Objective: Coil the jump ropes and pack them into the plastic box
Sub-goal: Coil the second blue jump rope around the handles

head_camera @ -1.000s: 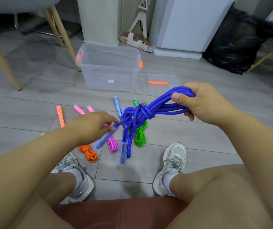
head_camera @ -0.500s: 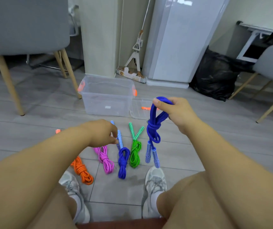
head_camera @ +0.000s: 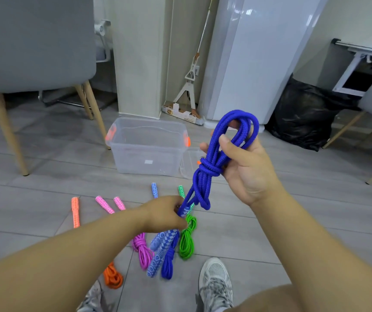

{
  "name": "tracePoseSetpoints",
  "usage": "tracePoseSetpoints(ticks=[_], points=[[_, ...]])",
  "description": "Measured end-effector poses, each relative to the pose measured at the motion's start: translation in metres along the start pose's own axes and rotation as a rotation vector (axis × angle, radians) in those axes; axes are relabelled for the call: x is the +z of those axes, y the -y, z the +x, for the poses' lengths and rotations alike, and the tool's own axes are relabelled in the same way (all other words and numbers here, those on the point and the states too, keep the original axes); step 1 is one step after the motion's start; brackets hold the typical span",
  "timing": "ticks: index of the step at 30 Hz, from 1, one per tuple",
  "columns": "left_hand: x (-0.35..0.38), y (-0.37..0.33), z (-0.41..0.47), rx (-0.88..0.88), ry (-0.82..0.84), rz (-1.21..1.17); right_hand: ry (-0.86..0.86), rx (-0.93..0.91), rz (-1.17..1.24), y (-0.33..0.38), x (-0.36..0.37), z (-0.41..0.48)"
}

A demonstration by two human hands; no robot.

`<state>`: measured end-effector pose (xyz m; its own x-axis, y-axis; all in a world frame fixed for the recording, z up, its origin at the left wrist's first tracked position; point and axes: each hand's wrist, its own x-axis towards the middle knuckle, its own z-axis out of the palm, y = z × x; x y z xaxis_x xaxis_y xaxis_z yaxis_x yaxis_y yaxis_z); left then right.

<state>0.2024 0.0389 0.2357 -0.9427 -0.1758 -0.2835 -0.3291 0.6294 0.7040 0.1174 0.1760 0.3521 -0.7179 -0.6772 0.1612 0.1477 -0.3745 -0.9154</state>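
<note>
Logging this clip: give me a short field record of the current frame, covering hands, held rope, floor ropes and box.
right hand: grips the knotted blue rope bundle just above its knot, raised
left hand: grips that rope's patterned handles, lower down
on floor: orange rope, pink rope, second blue rope, green rope, all coiled
plastic box: open, no rope visible inside
lid: on the floor beside the box

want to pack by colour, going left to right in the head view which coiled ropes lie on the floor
orange rope → pink rope → blue rope → green rope
</note>
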Motion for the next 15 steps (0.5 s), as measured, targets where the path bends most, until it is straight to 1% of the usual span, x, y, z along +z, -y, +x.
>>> tracePoseSetpoints(ticks=[2,4,7,8,10,12,15], points=[[-0.003,0.005,-0.002,0.009,-0.014,0.037,-0.098,-0.015,-0.055,-0.002,-0.001,0.005],[-0.009,0.014,-0.007,0.040,-0.023,0.046,-0.189,-0.023,-0.184,-0.004,-0.006,0.009],[-0.016,0.024,-0.017,0.066,-0.015,-0.041,-0.244,-0.028,-0.370,-0.008,-0.010,0.011],[-0.017,0.027,-0.019,0.077,-0.013,-0.028,-0.243,-0.037,-0.424,-0.010,-0.010,0.012],[-0.019,0.033,-0.024,0.093,-0.003,0.098,-0.231,-0.052,-0.558,-0.014,-0.008,0.014],[-0.019,0.037,-0.028,0.084,0.024,0.244,-0.232,-0.028,-0.639,-0.018,-0.007,0.016],[-0.019,0.041,-0.032,0.041,0.006,0.370,-0.226,0.107,-0.690,-0.022,-0.009,0.017]])
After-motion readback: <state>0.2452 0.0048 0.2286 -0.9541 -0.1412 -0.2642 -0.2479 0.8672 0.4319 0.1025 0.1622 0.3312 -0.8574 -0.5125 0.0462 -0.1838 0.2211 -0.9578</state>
